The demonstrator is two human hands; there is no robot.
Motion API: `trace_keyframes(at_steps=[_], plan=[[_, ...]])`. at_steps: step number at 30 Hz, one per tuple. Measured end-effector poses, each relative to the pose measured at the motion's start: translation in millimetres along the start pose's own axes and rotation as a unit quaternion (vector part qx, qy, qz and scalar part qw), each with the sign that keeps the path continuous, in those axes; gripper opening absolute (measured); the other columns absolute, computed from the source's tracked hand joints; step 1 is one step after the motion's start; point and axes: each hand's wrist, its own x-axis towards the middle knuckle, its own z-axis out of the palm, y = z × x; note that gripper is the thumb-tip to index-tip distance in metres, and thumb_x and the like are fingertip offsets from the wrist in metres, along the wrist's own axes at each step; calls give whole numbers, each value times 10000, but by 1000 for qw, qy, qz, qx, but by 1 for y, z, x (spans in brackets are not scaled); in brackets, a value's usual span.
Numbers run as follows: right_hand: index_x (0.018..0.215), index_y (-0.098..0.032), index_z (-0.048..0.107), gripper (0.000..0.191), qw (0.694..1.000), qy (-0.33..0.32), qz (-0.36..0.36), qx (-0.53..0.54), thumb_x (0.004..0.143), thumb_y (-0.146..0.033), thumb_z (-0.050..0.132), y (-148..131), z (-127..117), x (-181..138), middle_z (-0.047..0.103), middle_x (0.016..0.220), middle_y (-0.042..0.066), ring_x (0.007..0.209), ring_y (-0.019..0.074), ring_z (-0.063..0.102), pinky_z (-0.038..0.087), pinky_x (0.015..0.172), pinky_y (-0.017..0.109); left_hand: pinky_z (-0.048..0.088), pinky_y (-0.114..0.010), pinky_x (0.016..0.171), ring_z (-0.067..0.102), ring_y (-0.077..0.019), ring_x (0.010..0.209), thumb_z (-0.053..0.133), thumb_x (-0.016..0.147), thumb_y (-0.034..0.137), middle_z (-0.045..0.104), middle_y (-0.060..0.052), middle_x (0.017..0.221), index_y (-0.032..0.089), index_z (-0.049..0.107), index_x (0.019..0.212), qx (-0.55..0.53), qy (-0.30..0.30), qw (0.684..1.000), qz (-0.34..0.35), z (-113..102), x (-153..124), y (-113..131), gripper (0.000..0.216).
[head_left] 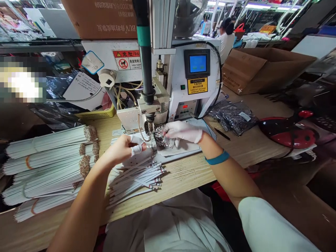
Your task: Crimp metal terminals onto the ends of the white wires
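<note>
My left hand (125,147), with white tape on two fingertips, pinches the end of a white strip just left of the machine's pressing head (149,118). My right hand (181,132), in a white glove with a blue wristband, pinches a small speckled piece (159,135) under that head. Both hands rest on the machine's white work plate (183,148). A loose pile of white strips (136,178) lies on the wooden table just below my left hand.
Bundles of long white strips (49,164) are stacked at the left. The white machine (194,80) with a blue screen stands behind. Dark plastic bags (233,117), a cardboard box (262,68) and a red-black device (288,131) lie to the right. Another person (227,36) works far behind.
</note>
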Motion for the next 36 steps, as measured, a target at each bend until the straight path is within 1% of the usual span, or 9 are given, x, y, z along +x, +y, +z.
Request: trace_keyframes(at_steps=[3,8,11,13,15,21,25,30,36], plan=[[905,-119,604,176,996,-41,23,-71,750,-199,582,3,-6,-5,623,799,62,488,73,562,427,361,152,411,-217,574,580,-158,639,571,642,255,677,-23,712,177,695,775,82,-28,996,-14,2,-11,-1,198],[923,-132,652,209,978,76,-19,-193,747,-182,552,7,-4,3,644,716,38,444,71,519,387,372,179,402,-209,537,564,-156,581,546,602,224,662,-10,616,197,705,711,144,-52,988,10,8,-16,-7,195],[814,-153,704,163,933,122,-69,-332,705,-169,584,7,-8,7,674,728,25,578,117,578,427,514,220,397,-217,561,572,-164,612,503,645,224,656,-21,637,190,701,760,214,21,976,20,5,-9,-6,231],[771,-174,720,146,897,144,-108,-403,682,-165,606,7,-10,8,691,780,15,713,152,603,435,637,244,382,-231,562,572,-174,619,479,676,221,655,-42,683,182,692,800,291,103,951,3,4,-2,-6,250],[784,-187,727,155,882,145,-128,-430,691,-167,605,8,-9,10,697,820,10,781,163,606,427,704,253,375,-244,568,575,-186,635,466,690,211,652,-66,753,175,682,825,351,152,924,-11,6,5,-6,257],[867,-185,720,184,860,134,-138,-473,702,-220,647,14,1,14,682,912,36,851,185,588,404,732,262,411,-248,660,593,-203,751,428,681,126,626,-86,885,161,649,792,385,144,912,14,19,16,-12,250],[793,-166,711,132,876,120,-116,-453,737,-243,619,12,-1,11,674,777,25,727,151,572,375,631,238,417,-241,687,592,-201,776,404,655,82,634,-82,857,165,638,812,385,127,914,25,16,17,-16,294],[817,-143,675,174,904,155,-91,-389,765,-283,588,5,-1,8,648,732,22,669,129,550,360,596,230,413,-241,665,601,-200,751,406,698,123,656,-72,815,170,625,851,323,127,937,23,10,14,-15,270],[823,-173,685,139,899,130,-127,-398,697,-220,649,11,2,11,653,812,11,750,139,565,379,646,231,398,-226,636,580,-163,701,436,749,230,654,-29,775,174,576,790,202,108,972,48,6,9,-9,156]])
